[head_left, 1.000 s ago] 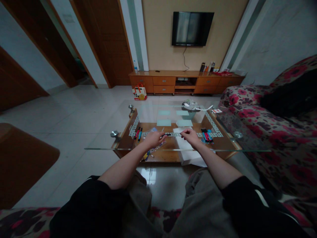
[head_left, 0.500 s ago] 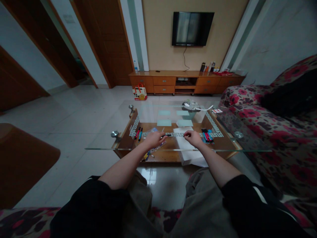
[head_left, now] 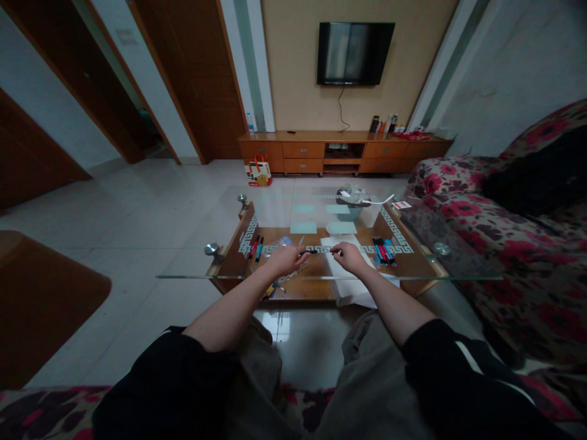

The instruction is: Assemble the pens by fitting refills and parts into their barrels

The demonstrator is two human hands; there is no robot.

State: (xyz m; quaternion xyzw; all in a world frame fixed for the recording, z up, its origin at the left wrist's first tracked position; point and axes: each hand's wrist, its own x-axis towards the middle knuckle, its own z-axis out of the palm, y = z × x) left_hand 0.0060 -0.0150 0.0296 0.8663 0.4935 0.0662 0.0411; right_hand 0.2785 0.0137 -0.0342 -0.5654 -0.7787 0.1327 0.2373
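Observation:
My left hand [head_left: 285,260] is closed around a slim black pen [head_left: 310,251], whose end points toward my other hand. Across a small gap, my right hand [head_left: 349,257] pinches its fingers together at a small dark piece, too small to name. Both hands are over the glass coffee table [head_left: 192,276]. To the left lie a few pens [head_left: 257,248] in red, blue and black. Beyond my right hand is a row of several more pens [head_left: 384,251] in similar colours.
A white box [head_left: 353,291] shows through the glass on the lower shelf. Crumpled clear plastic packaging [head_left: 284,280] lies near my left hand. A basket [head_left: 351,211] stands at the far side, and a flowered sofa [head_left: 481,226] is on the right.
My right hand has moved slightly left, closer to the pen's end. The left hand stays nearly in place with the pen.

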